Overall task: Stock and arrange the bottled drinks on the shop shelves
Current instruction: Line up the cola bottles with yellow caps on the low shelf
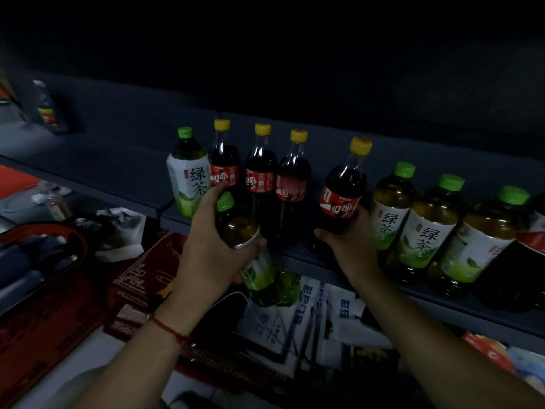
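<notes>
Restocking in progress: left hand (216, 246) gripped a green tea bottle (247, 246) held off the shelf (472, 308), in front of three standing colas (261, 184); right hand (348, 243) clasped a tilted cola bottle (343, 187) beside them; next, probably, closing that gap upright.

A green-capped plastic green tea bottle (244, 240) is held tilted in front of the dark grey shelf (442, 302). A yellow-capped, red-labelled cola bottle (343, 190) is gripped low down, leaning left, between three upright colas and three teas.
</notes>
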A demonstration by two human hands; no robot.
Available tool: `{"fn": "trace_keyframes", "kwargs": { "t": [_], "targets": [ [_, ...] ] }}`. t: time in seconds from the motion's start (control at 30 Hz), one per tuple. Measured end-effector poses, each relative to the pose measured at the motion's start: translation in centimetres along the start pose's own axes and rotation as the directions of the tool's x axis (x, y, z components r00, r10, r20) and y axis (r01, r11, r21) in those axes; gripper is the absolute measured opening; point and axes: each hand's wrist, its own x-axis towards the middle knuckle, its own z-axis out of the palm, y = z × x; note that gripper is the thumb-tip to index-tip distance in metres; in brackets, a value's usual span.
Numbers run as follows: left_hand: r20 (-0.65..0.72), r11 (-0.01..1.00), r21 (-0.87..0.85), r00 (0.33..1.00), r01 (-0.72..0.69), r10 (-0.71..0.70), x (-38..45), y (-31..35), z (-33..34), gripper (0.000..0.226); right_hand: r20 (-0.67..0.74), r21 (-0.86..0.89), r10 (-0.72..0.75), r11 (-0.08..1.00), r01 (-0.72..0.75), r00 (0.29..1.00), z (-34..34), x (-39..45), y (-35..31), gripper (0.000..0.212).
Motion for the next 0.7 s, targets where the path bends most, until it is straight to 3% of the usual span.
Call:
{"fn": "trace_keyframes", "kwargs": {
  "t": [0.37,0.53,0.6,0.7],
  "targets": [
    [-0.041,0.989,-0.134,0.996,0.069,-0.075,-0.1,0.7,-1.4,0.085,0.065,-0.113,0.006,0.994,0.001,0.998,1.4,1.0,1.7,0.084],
    [-0.065,0.974,-0.215,0.994,0.075,-0.091,0.0,3.0,-1.8,0.078,0.009,-0.121,-0.142,0.982,0.142,0.990,0.1,-3.4,-3.3,0.055],
    [-0.079,0.969,-0.238,0.993,0.067,-0.088,0.5,4.5,-2.3,0.075,0.178,-0.207,-0.153,0.960,0.189,0.972,-0.5,-6.7,-6.6,0.050],
    [-0.116,0.962,-0.268,0.989,0.055,-0.088,1.9,7.1,-3.1,0.073,0.544,-0.379,-0.053,0.874,0.302,0.837,-0.6,-9.2,-11.0,0.065]
  ]
}}
